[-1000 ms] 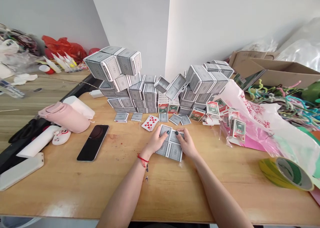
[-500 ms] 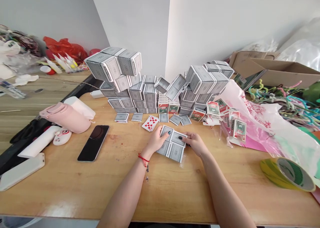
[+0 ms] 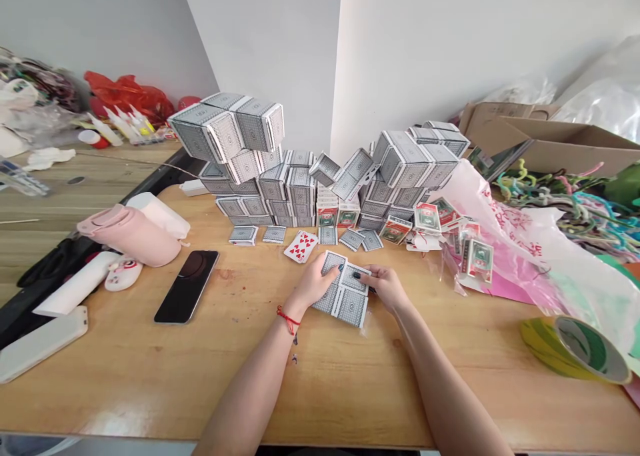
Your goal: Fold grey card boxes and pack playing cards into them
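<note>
Between my hands is a panel of playing cards (image 3: 350, 304), backs up, laid together in a block. My left hand (image 3: 314, 283) grips its left edge, thumb on top. At the upper right, my right hand (image 3: 387, 284) pinches a card of the panel, its thumb on the card's back. The fingers beneath are hidden. Just beyond lies a ten of hearts (image 3: 301, 247), face up. Behind it stand folded-card blocks, a tall stack on the left (image 3: 227, 133) and another on the right (image 3: 405, 159), with a tilted card piece (image 3: 353, 174) between them.
On the left lie a phone (image 3: 187, 287), a pink tumbler (image 3: 133, 236) and a white mouse (image 3: 123, 273). Card boxes (image 3: 426, 217) sit before the right stack. A roll of tape (image 3: 575, 348) lies at the right, near plastic bags (image 3: 515, 223) and a cardboard box (image 3: 570, 136).
My right hand has shifted slightly left, bringing its pinched card closer in against the panel. My left hand keeps its grip almost unmoved.
</note>
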The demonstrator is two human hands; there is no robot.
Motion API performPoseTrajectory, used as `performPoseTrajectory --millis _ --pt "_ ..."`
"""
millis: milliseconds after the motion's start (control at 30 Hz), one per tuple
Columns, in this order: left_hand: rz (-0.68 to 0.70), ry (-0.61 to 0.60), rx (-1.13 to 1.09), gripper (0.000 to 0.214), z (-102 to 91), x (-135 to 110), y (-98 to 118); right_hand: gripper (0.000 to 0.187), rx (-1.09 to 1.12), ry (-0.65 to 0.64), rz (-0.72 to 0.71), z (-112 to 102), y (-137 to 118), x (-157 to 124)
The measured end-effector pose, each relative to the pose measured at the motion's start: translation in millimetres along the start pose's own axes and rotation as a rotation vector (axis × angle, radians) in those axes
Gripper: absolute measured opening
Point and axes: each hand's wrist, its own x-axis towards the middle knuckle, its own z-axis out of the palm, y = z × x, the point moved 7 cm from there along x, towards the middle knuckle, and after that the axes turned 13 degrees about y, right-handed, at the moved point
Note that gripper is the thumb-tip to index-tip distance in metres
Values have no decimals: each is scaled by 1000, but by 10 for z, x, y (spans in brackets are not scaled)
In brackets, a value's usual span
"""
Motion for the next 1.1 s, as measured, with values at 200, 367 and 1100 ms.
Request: performPoseTrajectory --millis 200,367,1100 --pt "-13 0 -22 21 12 -7 16 32 -15 7 5 69 -13 -17" --pt "-9 17 -24 21 14 -4 36 34 12 37 53 132 -15 -26" --pt "-146 230 -183 32 -51 -25 -112 27 14 -27 60 -1 9 -41"
